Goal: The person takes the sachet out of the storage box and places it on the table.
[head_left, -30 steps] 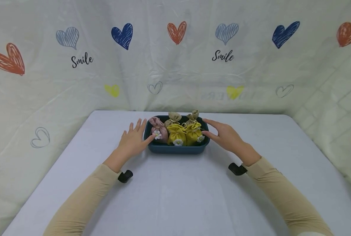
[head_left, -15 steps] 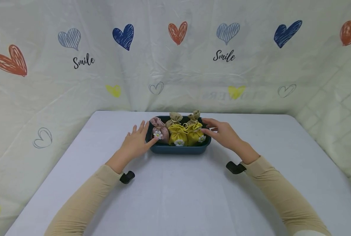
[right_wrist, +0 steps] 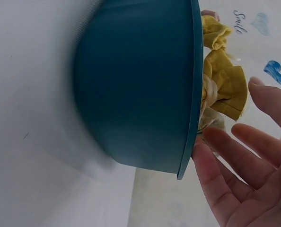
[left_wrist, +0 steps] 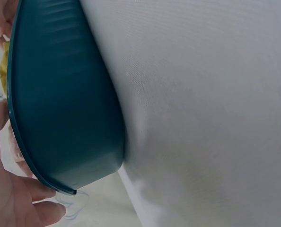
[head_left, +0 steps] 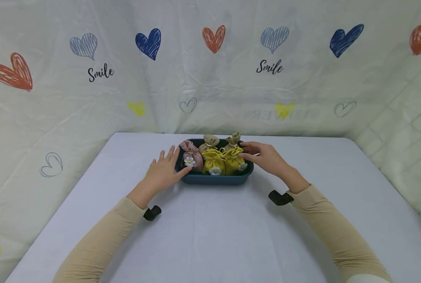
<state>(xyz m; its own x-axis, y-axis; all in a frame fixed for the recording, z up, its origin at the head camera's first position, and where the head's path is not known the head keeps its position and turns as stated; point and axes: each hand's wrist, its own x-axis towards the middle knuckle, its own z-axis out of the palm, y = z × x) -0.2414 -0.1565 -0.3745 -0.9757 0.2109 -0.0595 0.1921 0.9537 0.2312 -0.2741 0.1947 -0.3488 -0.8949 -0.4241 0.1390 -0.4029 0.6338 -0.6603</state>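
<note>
A dark teal rectangular tub (head_left: 215, 180) holds several small drawstring pouches. A pink pouch (head_left: 195, 160) with a white flower sits at its left. Two yellow pouches, the left one (head_left: 212, 158) and the right one (head_left: 232, 161), stand in front of two beige pouches, one in the middle (head_left: 210, 141) and one at right (head_left: 234, 138). My left hand (head_left: 161, 172) rests at the tub's left end, fingers spread, thumb at the rim. My right hand (head_left: 269, 159) reaches over the right rim, its thumb apart from the right yellow pouch's ruffled top (right_wrist: 229, 87).
The tub stands on a white-covered table (head_left: 210, 228), near its back edge. Behind hangs a pale sheet (head_left: 231, 86) printed with hearts and "Smile". A black wrist camera is on the left wrist (head_left: 152, 213) and another on the right wrist (head_left: 280, 197).
My right hand has moved slightly left, its fingers further in over the tub's right end. The left hand stays at the left end. The pouches keep their places.
</note>
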